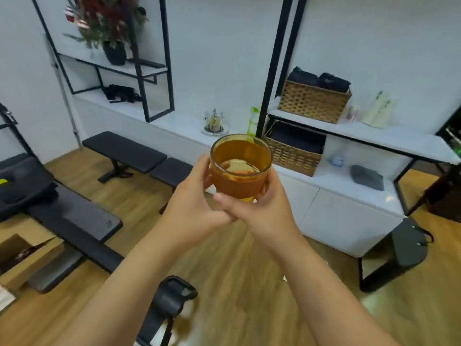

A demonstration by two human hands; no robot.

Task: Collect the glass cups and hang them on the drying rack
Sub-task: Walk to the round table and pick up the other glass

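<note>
An amber glass cup (240, 168) is held upright in mid-air at the centre of the view, its mouth facing me. My left hand (192, 203) wraps its left side and my right hand (259, 213) cups it from below and on the right, the fingers of both overlapping under the base. Farther off, a small metal drying rack (214, 122) stands on a round tray on the white counter (179, 121), with what looks like a cup hanging on it. The cup in my hands hides part of the counter behind it.
Black padded benches (124, 151) stand on the wooden floor to the left and below. Wicker baskets (313, 101) with dark cloths sit on the white shelves at right. A black stool (406, 248) is by the cabinet. A vase of flowers (113, 51) stands on the upper left shelf.
</note>
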